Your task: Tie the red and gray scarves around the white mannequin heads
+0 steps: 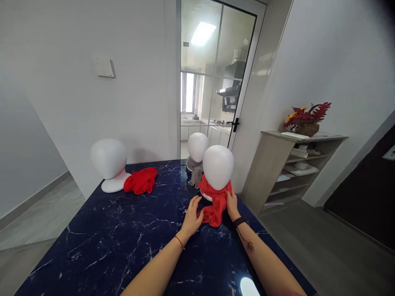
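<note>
A white mannequin head (218, 166) stands upright near the right edge of the table, with a coral-red scarf (218, 204) wrapped around its neck and a loose end hanging down onto the tabletop. My right hand (233, 204) is at the right side of this scarf, its fingers closed on the cloth at the neck. To the left of the hanging end is my left hand (193, 217), fingers apart and slightly curved, its thumb at the cloth's edge. Directly behind stands a second white mannequin head (198, 146) with a grey scarf (196, 174) around its base.
At the table's left back corner is a third white mannequin head (109, 158), a bright red cloth (142, 181) crumpled against its base. The dark blue marbled table (123, 238) reaches a wall and a glass door (216, 74). A shelf unit (271, 164) stands right.
</note>
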Tool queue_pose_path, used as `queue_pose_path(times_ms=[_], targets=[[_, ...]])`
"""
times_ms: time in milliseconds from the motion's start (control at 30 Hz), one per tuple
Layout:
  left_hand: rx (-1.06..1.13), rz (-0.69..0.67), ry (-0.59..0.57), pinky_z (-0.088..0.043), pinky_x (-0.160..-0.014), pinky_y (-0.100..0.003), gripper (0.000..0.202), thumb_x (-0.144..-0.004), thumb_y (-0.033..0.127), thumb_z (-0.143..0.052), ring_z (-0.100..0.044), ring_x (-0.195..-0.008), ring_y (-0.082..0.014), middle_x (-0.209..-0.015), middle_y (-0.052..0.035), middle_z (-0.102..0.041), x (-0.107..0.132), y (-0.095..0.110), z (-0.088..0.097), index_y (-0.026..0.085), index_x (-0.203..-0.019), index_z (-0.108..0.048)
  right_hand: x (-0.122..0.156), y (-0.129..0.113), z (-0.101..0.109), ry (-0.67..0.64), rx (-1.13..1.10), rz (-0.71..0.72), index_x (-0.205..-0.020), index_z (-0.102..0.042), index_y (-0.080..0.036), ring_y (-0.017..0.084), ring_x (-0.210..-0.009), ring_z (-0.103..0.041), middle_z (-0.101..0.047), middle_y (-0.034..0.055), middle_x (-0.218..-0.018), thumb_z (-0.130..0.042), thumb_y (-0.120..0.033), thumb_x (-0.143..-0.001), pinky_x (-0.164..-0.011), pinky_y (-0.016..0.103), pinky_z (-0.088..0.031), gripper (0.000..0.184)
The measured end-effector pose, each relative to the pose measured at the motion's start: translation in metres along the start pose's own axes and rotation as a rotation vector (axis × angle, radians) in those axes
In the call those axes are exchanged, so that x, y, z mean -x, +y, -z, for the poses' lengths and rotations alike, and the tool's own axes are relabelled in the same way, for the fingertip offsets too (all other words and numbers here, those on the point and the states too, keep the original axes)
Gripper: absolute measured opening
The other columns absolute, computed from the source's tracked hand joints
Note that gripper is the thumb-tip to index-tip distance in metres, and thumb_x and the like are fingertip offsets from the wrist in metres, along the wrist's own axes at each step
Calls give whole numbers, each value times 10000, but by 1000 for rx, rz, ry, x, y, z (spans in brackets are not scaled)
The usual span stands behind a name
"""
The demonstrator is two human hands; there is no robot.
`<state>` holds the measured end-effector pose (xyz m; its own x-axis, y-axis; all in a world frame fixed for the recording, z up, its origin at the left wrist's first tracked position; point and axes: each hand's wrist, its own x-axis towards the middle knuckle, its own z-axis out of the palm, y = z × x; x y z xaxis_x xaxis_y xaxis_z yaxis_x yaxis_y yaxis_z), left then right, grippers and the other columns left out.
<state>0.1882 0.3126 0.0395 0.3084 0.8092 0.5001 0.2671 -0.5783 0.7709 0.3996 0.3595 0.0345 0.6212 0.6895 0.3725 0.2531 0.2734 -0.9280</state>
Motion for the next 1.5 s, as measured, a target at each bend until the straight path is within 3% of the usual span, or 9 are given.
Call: queue_pose_path(times_ms=[200,333,533,767,967,1167,1267,1333,1500], targets=[[-20,14,70,-231,-1130,-463,542,-892,291,-454,-247,-1380,-216,-1491,-75,-256,15,7,5,293,-1412,-303,12,-33,3,-4,-151,-80,-962,-647,-133,239,-995,-579,-661,131,-1077,-422,-441,-721,-908,390,-429,452],[-71,28,221,-182,-1143,-469,518,-933,334,-369,-177,-1404,-209,-1526,-44,-191,17,17,25,320,-1435,-244,52,-67,-12,-134,-228,-99,-1004,-651,-164,236,-1048,-570,-652,102,-1117,-477,-418,-746,-944,391,-429,401],[-291,-20,336,-169,-1128,-518,565,-905,337,-440,-262,-1370,-244,-1479,-89,-318,31,9,107,270,-1433,-250,133,-95,-52,-562,-509,-280,-1229,-518,-224,204,-1196,-498,-532,46,-1311,-563,-373,-792,-1024,384,-394,464],[-319,48,432,-265,-1097,-475,572,-888,347,-449,-330,-1337,-252,-1439,-126,-369,50,-24,180,213,-1417,-280,158,-101,-134,-693,-474,-157,-1192,-517,-207,192,-1194,-472,-530,62,-1278,-554,-395,-800,-1059,385,-337,437],[-254,134,468,-291,-1082,-457,555,-860,334,-472,-349,-1322,-256,-1413,-130,-386,58,-55,186,209,-1382,-330,171,-79,-162,-709,-362,-58,-1183,-528,-203,184,-1128,-491,-532,64,-1226,-528,-410,-832,-1028,363,-357,407],[-541,212,693,-397,-955,-475,377,-776,307,-564,-455,-1151,-303,-1163,-141,-462,64,-41,184,150,-1114,-502,170,-65,-155,-740,-194,66,-1070,-612,-196,183,-1078,-502,-528,64,-1160,-525,-385,-845,-995,354,-381,307],[-652,103,497,-433,-822,-420,78,-831,236,-473,-557,-866,-241,-837,-54,-543,72,-28,180,205,-853,-541,171,-69,-152,-722,-106,127,-1045,-638,-192,189,-1068,-505,-540,70,-1146,-524,-395,-854,-994,353,-373,301],[-692,69,351,-429,-773,-395,127,-860,229,-439,-567,-788,-223,-763,-36,-568,75,-22,175,217,-800,-550,172,-72,-151,-711,-80,152,-1034,-646,-185,190,-1072,-506,-547,75,-1136,-520,-400,-861,-993,348,-372,304],[-635,178,373,-470,-734,-366,180,-870,303,-462,-584,-795,-218,-923,-68,-595,75,-19,163,209,-953,-591,173,-72,-149,-721,-53,207,-1058,-634,-188,192,-1066,-515,-548,77,-1138,-506,-394,-873,-984,354,-385,305]])
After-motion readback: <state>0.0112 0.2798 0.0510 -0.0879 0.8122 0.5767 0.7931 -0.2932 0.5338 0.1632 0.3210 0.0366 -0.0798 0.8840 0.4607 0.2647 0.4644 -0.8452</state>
